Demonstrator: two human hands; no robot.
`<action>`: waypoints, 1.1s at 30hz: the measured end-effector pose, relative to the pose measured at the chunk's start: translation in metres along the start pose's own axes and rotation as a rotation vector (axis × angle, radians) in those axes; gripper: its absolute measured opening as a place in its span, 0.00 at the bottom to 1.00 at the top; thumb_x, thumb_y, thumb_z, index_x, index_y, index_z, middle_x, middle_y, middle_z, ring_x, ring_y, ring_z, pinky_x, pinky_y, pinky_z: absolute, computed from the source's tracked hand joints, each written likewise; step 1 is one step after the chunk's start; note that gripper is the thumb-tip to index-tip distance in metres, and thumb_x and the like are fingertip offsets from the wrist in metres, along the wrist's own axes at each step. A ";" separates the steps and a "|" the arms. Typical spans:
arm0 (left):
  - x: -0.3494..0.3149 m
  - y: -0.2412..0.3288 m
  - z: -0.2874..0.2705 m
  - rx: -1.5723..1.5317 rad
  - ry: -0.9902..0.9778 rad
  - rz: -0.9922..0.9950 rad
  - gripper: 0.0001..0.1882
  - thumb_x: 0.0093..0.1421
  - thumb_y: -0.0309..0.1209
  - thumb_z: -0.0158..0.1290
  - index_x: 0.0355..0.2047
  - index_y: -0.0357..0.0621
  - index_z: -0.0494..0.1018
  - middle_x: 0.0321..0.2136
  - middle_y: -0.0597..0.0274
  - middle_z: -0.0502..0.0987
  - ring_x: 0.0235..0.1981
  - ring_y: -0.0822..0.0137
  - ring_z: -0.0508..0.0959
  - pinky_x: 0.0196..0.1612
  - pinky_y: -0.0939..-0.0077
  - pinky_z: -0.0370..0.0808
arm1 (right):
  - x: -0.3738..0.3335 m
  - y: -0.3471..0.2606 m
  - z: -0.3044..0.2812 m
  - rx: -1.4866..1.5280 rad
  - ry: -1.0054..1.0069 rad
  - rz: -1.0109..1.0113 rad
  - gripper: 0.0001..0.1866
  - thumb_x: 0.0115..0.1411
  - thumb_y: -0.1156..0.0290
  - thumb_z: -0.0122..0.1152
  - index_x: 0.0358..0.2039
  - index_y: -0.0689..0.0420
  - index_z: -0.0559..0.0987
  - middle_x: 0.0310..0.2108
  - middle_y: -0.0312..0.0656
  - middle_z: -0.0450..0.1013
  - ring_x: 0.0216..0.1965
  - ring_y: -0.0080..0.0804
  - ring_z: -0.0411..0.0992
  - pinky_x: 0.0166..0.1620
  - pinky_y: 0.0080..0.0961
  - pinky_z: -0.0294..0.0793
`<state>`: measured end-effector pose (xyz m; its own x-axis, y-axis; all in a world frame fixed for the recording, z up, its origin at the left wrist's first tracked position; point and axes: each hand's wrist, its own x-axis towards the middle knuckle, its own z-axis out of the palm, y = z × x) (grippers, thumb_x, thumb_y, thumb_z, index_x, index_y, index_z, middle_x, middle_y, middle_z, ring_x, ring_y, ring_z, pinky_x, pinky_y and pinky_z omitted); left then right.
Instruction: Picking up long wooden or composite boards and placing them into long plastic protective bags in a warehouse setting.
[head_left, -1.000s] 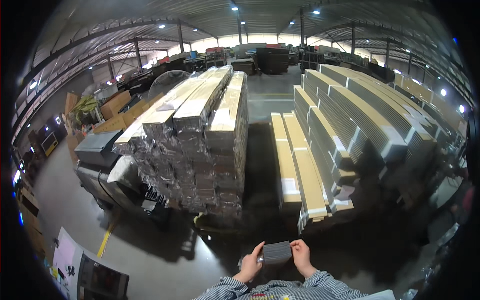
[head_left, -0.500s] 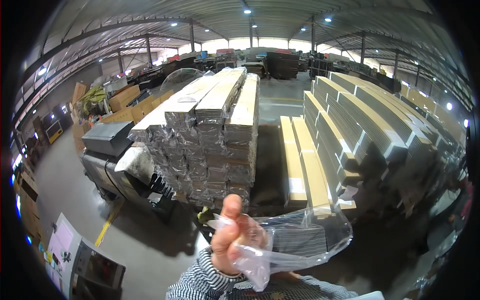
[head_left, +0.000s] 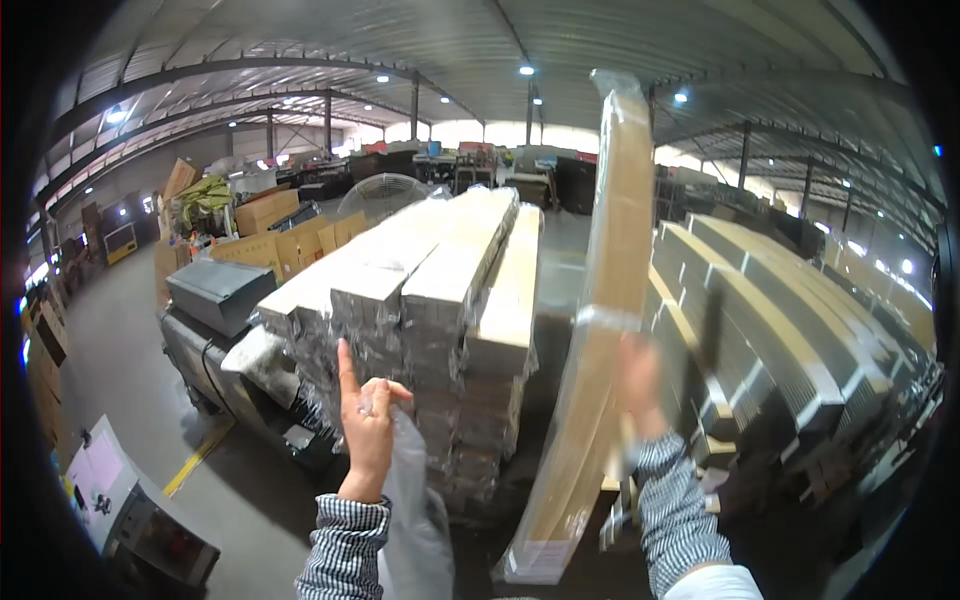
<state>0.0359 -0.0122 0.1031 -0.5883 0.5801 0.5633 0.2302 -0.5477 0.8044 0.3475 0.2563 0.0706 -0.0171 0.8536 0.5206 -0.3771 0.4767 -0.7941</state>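
Note:
My left hand (head_left: 368, 430) is raised in front of the stack, index finger pointing up and the other fingers curled. From it hangs a clear plastic sleeve (head_left: 412, 510), apparently held in those curled fingers. To the right, a long cardboard bundle (head_left: 605, 260) in clear plastic stands tilted, its top leaning right, with a white band around its middle. My right hand (head_left: 640, 375) is at the bundle's right side near that band and appears to grip it; motion blurs the fingers. Behind is a stack of plastic-wrapped long bundles (head_left: 440, 275) with tan tops.
Long strapped cardboard bundles (head_left: 770, 310) are piled on the right. A dark grey box (head_left: 220, 295) sits on black equipment at the left, near open cartons (head_left: 290, 245) and a large fan (head_left: 388, 197). A white panel with a pink sheet (head_left: 98, 475) stands lower left.
A wrapped bundle now stands upright at centre right, with my right hand at its side. My left hand has moved left and up; the sleeve, earlier stretched rightward, now hangs down. The view has shifted.

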 end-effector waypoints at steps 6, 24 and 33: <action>0.052 -0.023 -0.014 0.287 -0.030 0.014 0.34 0.62 0.22 0.47 0.69 0.39 0.52 0.30 0.60 0.80 0.32 0.72 0.78 0.39 0.80 0.73 | 0.253 0.017 0.076 0.185 -0.219 0.196 0.18 0.68 0.61 0.54 0.47 0.64 0.77 0.41 0.39 0.77 0.40 0.27 0.75 0.46 0.23 0.72; -0.144 -0.060 0.034 -0.036 -0.345 -0.419 0.24 0.63 0.38 0.56 0.55 0.36 0.70 0.42 0.52 0.80 0.23 0.80 0.71 0.26 0.86 0.68 | -0.155 0.077 -0.121 -1.370 -0.062 -0.054 0.24 0.52 0.70 0.67 0.49 0.63 0.75 0.53 0.47 0.67 0.56 0.47 0.63 0.58 0.39 0.64; -0.233 0.002 0.049 -0.394 -0.294 -0.514 0.21 0.65 0.31 0.53 0.56 0.36 0.68 0.42 0.53 0.77 0.20 0.79 0.67 0.24 0.87 0.65 | -0.289 0.058 -0.157 -1.675 0.040 0.311 0.39 0.50 0.55 0.69 0.61 0.53 0.67 0.69 0.49 0.49 0.70 0.52 0.42 0.58 0.63 0.55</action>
<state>0.2109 -0.1189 -0.0173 -0.3009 0.9319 0.2026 -0.3503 -0.3056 0.8854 0.4762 0.0703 -0.1753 0.1346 0.9422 0.3068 0.9511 -0.0360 -0.3068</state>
